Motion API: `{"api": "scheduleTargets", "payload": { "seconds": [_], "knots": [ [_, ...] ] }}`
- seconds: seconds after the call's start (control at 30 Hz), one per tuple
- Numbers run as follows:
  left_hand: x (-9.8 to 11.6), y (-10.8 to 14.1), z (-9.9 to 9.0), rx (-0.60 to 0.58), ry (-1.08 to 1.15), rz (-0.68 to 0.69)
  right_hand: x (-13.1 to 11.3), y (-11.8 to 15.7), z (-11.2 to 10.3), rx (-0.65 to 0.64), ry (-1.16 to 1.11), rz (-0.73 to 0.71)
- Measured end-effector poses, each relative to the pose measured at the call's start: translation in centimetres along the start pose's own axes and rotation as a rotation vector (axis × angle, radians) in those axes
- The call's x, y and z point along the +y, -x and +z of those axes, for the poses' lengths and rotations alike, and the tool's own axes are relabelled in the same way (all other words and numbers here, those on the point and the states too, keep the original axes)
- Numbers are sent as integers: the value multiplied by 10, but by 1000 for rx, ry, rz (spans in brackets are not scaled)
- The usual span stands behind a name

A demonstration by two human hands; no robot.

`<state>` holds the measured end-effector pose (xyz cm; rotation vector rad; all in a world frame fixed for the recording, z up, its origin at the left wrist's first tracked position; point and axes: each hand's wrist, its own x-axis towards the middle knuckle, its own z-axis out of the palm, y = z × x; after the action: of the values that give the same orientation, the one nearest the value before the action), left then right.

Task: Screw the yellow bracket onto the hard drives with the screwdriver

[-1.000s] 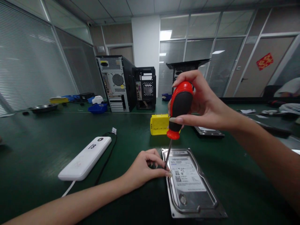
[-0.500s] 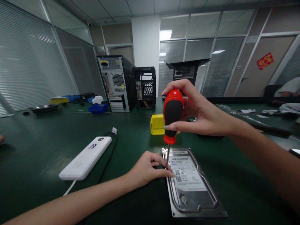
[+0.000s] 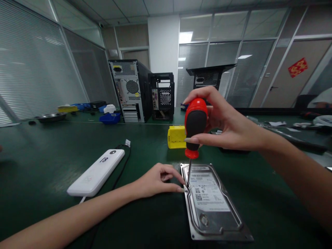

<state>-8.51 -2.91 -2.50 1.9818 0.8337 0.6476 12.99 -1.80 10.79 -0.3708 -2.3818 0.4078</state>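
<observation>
My right hand point(image 3: 220, 121) is closed around the red and black handle of a screwdriver point(image 3: 196, 124), held nearly upright. Its shaft runs down to the left side of a silver hard drive point(image 3: 214, 221), which lies label up on the table. At that drive's left edge, beside the screwdriver tip, my left hand point(image 3: 158, 181) has thumb and index finger drawn close together in a pinch. Whether anything small sits between those fingertips cannot be made out.
A white power bank point(image 3: 97, 173) with a cable lies to the left on the green table point(image 3: 145, 152). Behind the drive stands a yellow bin point(image 3: 176, 137). Farther back are a computer tower point(image 3: 129, 91), an open black case point(image 3: 162, 97) and a blue bin point(image 3: 110, 118).
My left fingertips have drawn back left from around the screwdriver tip to the drive's edge. The screwdriver stays over the same spot in my right hand. The view has shifted slightly.
</observation>
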Motion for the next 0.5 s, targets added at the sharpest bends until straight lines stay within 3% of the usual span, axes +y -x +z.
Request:
{"api": "scheduleTargets", "payload": {
  "seconds": [0.5],
  "knots": [
    [-3, 1, 7, -4, -78, 63, 2, -1, -3, 57, -53, -8]
  ]
}}
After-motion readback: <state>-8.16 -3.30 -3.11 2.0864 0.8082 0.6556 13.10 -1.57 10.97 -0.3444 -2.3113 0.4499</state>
